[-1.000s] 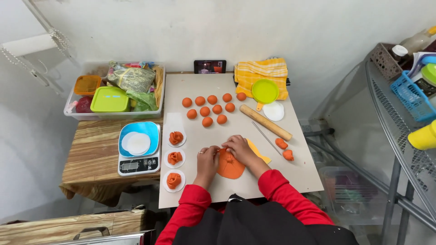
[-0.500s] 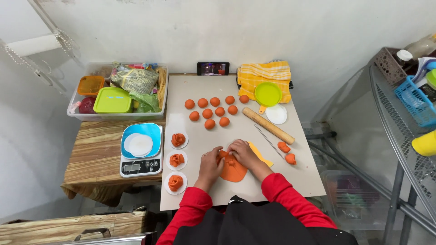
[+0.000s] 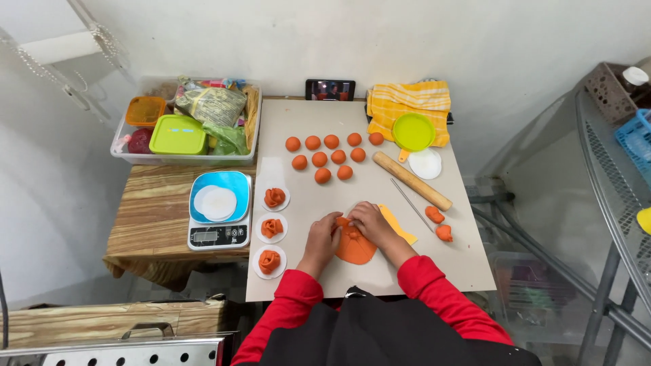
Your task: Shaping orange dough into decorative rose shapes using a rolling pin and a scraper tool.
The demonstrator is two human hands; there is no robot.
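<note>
both hands have drawn closer together over the flat orange dough disc (image 3: 356,247) since a second ago, and its upper edge now looks bunched up. left hand (image 3: 321,238) lies palm down just left of centre, fingers curled onto the dough's upper left rim. right hand (image 3: 369,222) arches over the top edge, fingertips pinching the folded dough. red sleeves run down to the lower frame. the disc sits on the pale board (image 3: 447,271), lower centre, right of three dough roses (image 3: 271,229) on white rounds.
</note>
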